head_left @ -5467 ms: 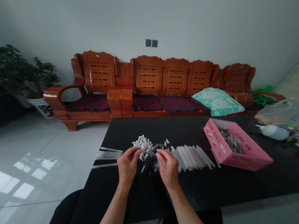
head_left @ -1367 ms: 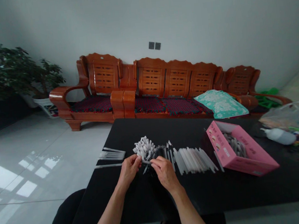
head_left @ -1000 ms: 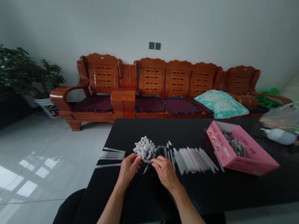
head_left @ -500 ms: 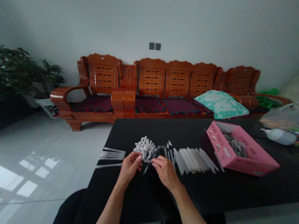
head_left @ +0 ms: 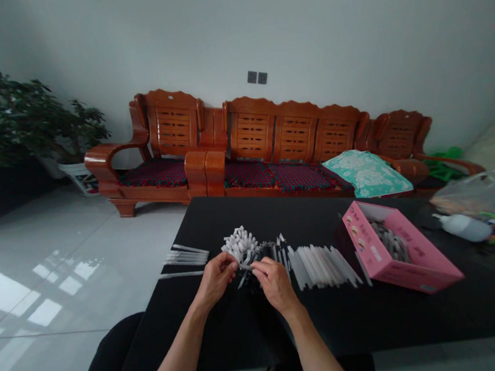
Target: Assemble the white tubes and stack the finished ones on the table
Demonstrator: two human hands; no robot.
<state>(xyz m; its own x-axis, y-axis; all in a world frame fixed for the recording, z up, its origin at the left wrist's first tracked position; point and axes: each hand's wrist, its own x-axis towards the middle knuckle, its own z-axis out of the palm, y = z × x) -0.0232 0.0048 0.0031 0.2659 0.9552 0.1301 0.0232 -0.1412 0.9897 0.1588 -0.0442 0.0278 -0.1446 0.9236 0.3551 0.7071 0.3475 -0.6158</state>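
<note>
My left hand point(head_left: 218, 277) and my right hand point(head_left: 273, 278) meet over the black table, each with its fingertips pinched. Between them runs a thin greyish pen part point(head_left: 245, 267), held at its two ends; its details are too small to make out. Just behind lies a heap of short white pen caps point(head_left: 241, 242). Dark thin refills point(head_left: 266, 250) lie beside it, partly hidden by my right hand. Further right is a row of translucent pen barrels point(head_left: 320, 266). Several slim whitish pens or tubes point(head_left: 186, 255) lie left of my left hand.
A pink cardboard box point(head_left: 413, 268) with greyish pieces point(head_left: 390, 241) inside stands on the right of the black table point(head_left: 331, 329). Beyond it are a white bottle point(head_left: 464, 226) and a plastic bag point(head_left: 478, 193). A wooden sofa point(head_left: 251, 130) stands behind the table.
My left fingertips have shifted slightly right along the pen part, closer to my right hand. My right hand has hardly moved, and the piles look the same.
</note>
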